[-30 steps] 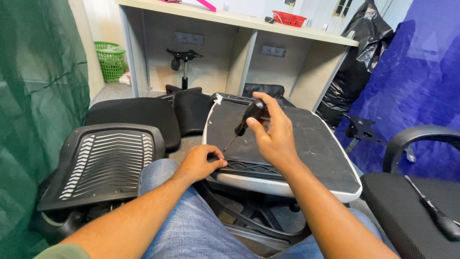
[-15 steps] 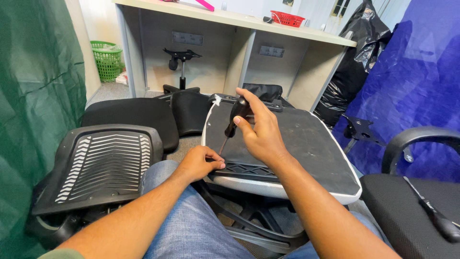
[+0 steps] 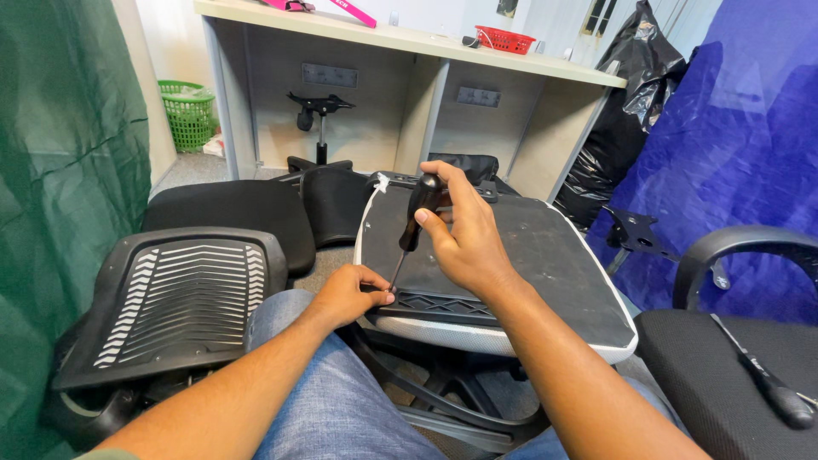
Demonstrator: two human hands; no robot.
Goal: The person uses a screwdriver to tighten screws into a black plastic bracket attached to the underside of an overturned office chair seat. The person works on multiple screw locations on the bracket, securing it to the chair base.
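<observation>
Screwdriver (image 3: 415, 223) work is under way on an upturned office-chair seat pan (image 3: 520, 255), which lies across the person's lap with its dark underside facing up. The right hand (image 3: 467, 234) is wrapped closed around the black handle, shaft slanting down and left to the pan's near edge. There the left hand (image 3: 349, 294) pinches thumb and forefinger narrowly at the tip, steadying it or a small fastener; which one cannot be made out.

As a judgement, the job is at an early or middle stage: the tip is set at one fixing point, while the pan's remaining surface shows no mounted mechanism. A ribbed chair backrest (image 3: 175, 302) lies at the left, a gas-lift base (image 3: 319, 115) stands under the desk (image 3: 409, 43), and a second screwdriver (image 3: 763, 379) rests on a neighbouring chair seat (image 3: 724, 383).

The screw itself is hidden by the left fingers, and the blade type is too small to tell.
</observation>
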